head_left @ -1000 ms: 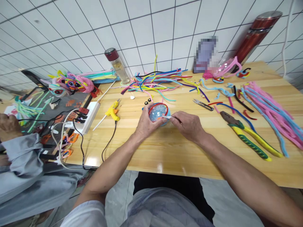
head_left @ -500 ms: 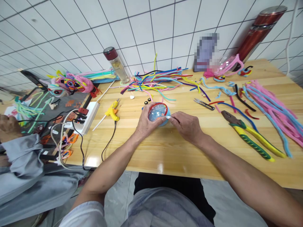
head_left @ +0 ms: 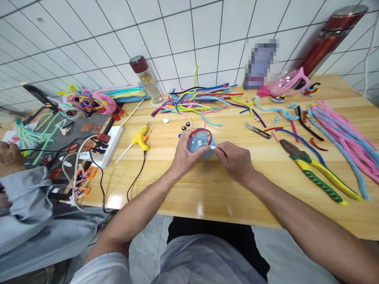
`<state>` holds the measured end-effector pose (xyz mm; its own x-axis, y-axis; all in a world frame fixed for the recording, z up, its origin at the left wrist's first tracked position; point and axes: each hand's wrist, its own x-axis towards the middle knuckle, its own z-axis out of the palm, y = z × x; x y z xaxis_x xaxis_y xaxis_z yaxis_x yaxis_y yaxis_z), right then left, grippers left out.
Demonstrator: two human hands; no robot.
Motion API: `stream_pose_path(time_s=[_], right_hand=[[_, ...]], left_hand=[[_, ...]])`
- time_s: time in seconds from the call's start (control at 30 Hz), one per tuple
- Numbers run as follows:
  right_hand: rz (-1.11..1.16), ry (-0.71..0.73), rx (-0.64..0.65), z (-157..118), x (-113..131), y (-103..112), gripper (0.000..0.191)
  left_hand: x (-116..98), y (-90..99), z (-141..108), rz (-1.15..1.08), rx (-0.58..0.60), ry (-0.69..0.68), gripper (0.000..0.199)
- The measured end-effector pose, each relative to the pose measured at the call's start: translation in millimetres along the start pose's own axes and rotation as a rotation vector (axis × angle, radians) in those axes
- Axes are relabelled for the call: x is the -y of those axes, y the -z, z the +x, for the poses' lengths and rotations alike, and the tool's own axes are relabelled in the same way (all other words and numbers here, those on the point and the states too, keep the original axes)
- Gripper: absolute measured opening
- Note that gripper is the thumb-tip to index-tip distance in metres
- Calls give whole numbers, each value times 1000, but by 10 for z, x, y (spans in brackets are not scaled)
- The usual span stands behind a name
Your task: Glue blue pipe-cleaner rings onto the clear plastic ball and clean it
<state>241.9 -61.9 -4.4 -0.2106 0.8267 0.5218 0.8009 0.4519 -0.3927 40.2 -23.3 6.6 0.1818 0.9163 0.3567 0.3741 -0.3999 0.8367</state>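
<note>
My left hand is wrapped round a clear plastic dome with a red and light-blue fuzzy rim. Its thumb presses along the near edge. At the dome's right side, my right hand pinches a small white piece, whose tip meets the rim; I cannot make out what kind of thing it is. Just behind the dome lie black-and-white googly eyes. A yellow hot glue gun rests on the table to the left of my hands.
Green-and-yellow pliers, thread snips and pink and blue pipe cleaners lie to the right. More pipe cleaners are piled by the wall near a glass bottle. At left are a power strip and a co-worker's sleeve.
Both hands stay on the dome, which has barely shifted. The white piece is still pinched at the rim. The whole view has moved slightly.
</note>
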Motion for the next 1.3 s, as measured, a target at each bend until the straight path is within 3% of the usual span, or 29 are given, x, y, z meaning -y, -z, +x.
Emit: stream_pose_path(time_s=[0.43,0.77,1.3], right_hand=[[-6,-25,-28,5,54,-2,45],[4,22,35,25,-12,65,47],[-45,-30,-4,-4,70,17,50]], left_hand=[[7,-47,-14,15,-53,13,61],[26,-17,-13,19,-30,48,71],[19,-28,-23,11,-45,12,63]])
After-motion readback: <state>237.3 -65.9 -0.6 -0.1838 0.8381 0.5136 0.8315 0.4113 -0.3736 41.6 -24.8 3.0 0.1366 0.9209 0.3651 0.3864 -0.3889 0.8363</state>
